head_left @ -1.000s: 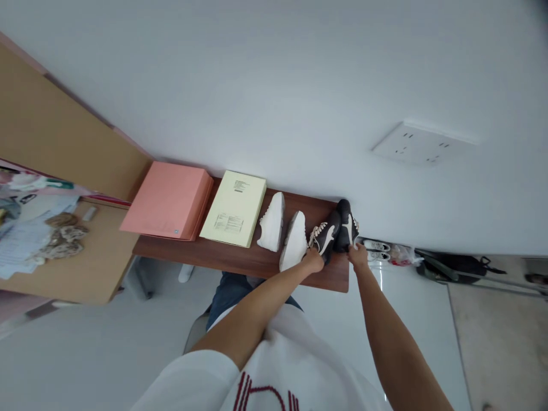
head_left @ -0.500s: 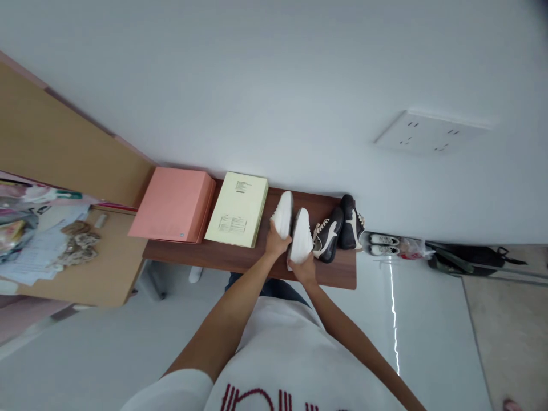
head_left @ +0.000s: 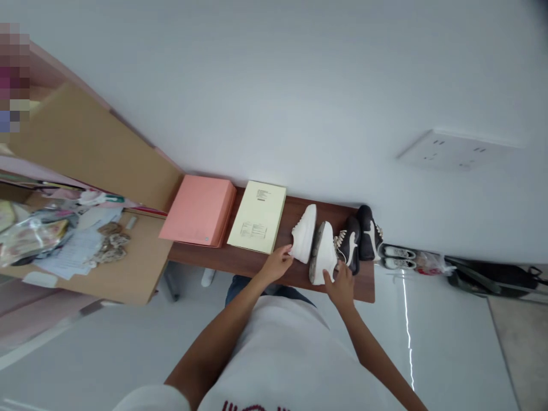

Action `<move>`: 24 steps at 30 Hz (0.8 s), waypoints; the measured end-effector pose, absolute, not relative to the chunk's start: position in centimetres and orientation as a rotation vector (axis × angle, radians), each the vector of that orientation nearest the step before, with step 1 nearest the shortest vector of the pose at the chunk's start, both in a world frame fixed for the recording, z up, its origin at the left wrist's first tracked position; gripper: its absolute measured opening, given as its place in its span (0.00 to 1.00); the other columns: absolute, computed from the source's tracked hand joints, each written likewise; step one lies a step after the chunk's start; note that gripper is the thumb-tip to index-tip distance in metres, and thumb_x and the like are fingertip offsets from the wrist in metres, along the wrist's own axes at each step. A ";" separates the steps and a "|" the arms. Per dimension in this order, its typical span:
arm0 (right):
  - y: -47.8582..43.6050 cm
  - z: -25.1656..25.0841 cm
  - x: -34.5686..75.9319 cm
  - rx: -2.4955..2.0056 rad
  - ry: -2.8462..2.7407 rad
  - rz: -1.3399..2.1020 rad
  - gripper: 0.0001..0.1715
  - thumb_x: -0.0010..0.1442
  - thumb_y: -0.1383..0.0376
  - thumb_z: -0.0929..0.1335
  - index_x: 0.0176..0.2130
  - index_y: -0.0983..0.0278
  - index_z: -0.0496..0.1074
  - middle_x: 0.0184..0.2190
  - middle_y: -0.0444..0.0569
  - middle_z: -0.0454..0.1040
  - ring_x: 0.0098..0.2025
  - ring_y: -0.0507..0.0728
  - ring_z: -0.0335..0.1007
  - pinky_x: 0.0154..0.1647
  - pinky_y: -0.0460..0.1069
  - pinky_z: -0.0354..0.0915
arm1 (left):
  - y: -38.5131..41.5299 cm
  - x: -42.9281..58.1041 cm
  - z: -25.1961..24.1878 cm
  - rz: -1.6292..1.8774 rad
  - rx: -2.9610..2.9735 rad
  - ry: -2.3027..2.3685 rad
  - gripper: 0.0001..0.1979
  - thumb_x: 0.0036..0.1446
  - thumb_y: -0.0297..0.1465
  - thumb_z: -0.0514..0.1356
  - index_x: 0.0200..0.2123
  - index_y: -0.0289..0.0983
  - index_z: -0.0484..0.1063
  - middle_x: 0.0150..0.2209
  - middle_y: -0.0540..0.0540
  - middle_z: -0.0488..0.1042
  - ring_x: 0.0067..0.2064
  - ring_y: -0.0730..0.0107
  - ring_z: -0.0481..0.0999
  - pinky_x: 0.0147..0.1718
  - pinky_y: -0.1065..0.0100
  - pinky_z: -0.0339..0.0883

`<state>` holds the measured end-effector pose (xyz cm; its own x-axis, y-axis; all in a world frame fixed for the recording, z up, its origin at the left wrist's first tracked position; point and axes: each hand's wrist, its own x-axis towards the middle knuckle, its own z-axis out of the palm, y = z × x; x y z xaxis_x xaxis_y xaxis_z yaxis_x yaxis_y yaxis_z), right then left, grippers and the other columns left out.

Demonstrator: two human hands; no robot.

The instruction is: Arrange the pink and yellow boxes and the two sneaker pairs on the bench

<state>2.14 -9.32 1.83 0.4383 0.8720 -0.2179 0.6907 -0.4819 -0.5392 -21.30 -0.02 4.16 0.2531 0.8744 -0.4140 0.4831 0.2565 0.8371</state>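
Two white sneakers lie side by side on a narrow brown wooden tabletop [head_left: 231,261]. The left white sneaker [head_left: 305,235] lies with its toe toward the wall. By its heel end is my left hand [head_left: 277,264], fingertips at its lower left side and not wrapped round it. The right white sneaker [head_left: 324,251] is tilted, a patch of greyish sole showing on its left. My right hand [head_left: 341,283] is just right of its heel, thumb and fingers apart. A pair of black sneakers with cream stripes and laces [head_left: 351,242] stands immediately to the right.
A cream box [head_left: 257,217] and a pink box [head_left: 199,208] lie left of the shoes. Farther left, a tan desk [head_left: 137,251] carries papers and plastic bags. A wall socket panel [head_left: 460,149] is at right. Grey shoes [head_left: 399,258] and a dark bag [head_left: 492,277] lie beyond the tabletop.
Both hands have loosened from the white sneakers, and the sneakers now rest on the tabletop. My right hand has moved off to the right. The view has shifted left.
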 end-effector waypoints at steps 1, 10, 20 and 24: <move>-9.3 2.5 1.2 -2.294 -1.397 0.607 0.40 0.63 0.48 0.63 0.64 0.71 0.63 0.65 0.70 0.62 0.69 0.74 0.55 0.68 0.67 0.53 | -0.2 -23.5 4.7 0.475 1.385 1.428 0.25 0.63 0.32 0.57 0.63 0.38 0.68 0.58 0.38 0.75 0.55 0.58 0.78 0.56 0.60 0.70; 3.0 5.3 -22.3 -1.952 -1.973 0.634 0.42 0.65 0.48 0.65 0.72 0.57 0.57 0.75 0.56 0.48 0.75 0.77 0.35 0.70 0.74 0.38 | 7.2 -48.6 6.7 0.509 1.436 2.335 0.35 0.61 0.37 0.61 0.68 0.31 0.57 0.68 0.32 0.61 0.72 0.49 0.55 0.70 0.50 0.49; 3.1 0.8 -25.2 -2.151 -2.042 0.535 0.42 0.62 0.48 0.69 0.71 0.53 0.59 0.75 0.53 0.50 0.76 0.75 0.34 0.69 0.76 0.33 | 13.6 -61.6 2.6 0.496 0.999 1.886 0.25 0.58 0.34 0.70 0.57 0.35 0.72 0.54 0.38 0.79 0.55 0.58 0.79 0.55 0.60 0.73; 2.4 0.3 -25.0 -2.219 -2.117 0.444 0.43 0.65 0.46 0.66 0.72 0.54 0.55 0.76 0.52 0.45 0.76 0.74 0.33 0.69 0.77 0.30 | 13.4 -61.3 0.7 0.548 0.989 1.743 0.25 0.56 0.36 0.71 0.55 0.36 0.73 0.54 0.39 0.80 0.55 0.60 0.80 0.54 0.62 0.74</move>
